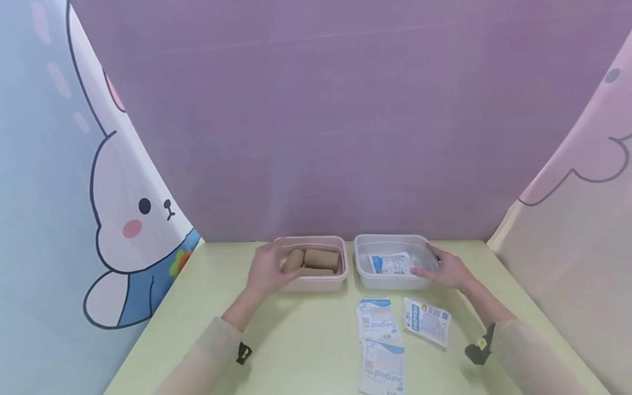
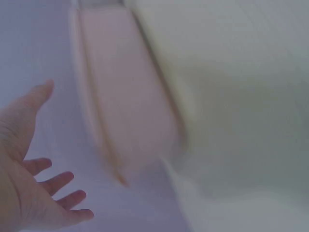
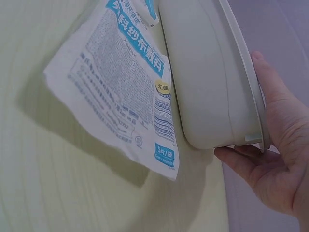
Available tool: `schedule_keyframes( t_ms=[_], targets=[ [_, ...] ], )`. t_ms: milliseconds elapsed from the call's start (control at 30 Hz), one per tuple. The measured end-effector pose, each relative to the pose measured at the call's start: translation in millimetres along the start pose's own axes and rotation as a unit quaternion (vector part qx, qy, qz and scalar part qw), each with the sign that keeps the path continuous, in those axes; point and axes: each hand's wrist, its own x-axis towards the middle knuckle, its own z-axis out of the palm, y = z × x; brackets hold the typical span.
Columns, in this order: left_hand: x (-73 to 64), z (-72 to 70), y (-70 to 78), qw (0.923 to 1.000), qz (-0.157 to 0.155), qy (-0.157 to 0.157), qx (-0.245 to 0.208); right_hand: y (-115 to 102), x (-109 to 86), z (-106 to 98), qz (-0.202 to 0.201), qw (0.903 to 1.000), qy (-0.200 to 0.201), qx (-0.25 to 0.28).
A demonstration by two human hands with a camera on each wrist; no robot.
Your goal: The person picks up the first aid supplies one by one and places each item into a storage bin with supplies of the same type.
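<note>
The left hand [image 1: 266, 272] has its fingers spread apart beside the pink box [image 1: 321, 284], which holds brown rolls [image 1: 322, 258]. The right hand [image 1: 448, 269] pinches the white box [image 1: 390, 282] between thumb and fingers, with a packet [image 1: 392, 263] inside. Both boxes sit at the back of the tabletop [image 1: 301, 345]. Hold them gently and keep them flat, so nothing tips out.

2 tubs [image 1: 316, 284], 3 brn rolls [image 1: 322, 258], 3 pkts [image 1: 382, 365] on tbl [image 1: 296, 351], 1+ in wht tub [image 1: 395, 282]
</note>
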Motion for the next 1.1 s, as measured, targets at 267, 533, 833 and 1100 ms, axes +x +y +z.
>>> schedule_keyframes(
  t_ms=[267, 533, 833, 1100],
  targets=[
    [-7.1, 33.5, 90.3, 0.9816, 0.052, -0.168, -0.074, 4, 0.0, 1, -0.005, 0.9999, 0.005, 0.008],
    [-9.7, 84.1, 127.8, 0.9533, 0.052, -0.297, -0.023, 6, 0.9, 3, 0.005, 0.9994, 0.019, 0.029],
    [-17.8, 128.5, 138.2, 0.9404, 0.047, -0.320, 0.105, 5, 0.4, 3, 0.010, 0.9994, 0.010, 0.032],
    [-16.4, 138.4, 138.0, 0.9391, 0.037, -0.321, 0.117, 4, 2.1, 1, 0.009, 0.9996, 0.009, 0.024]
  ],
)
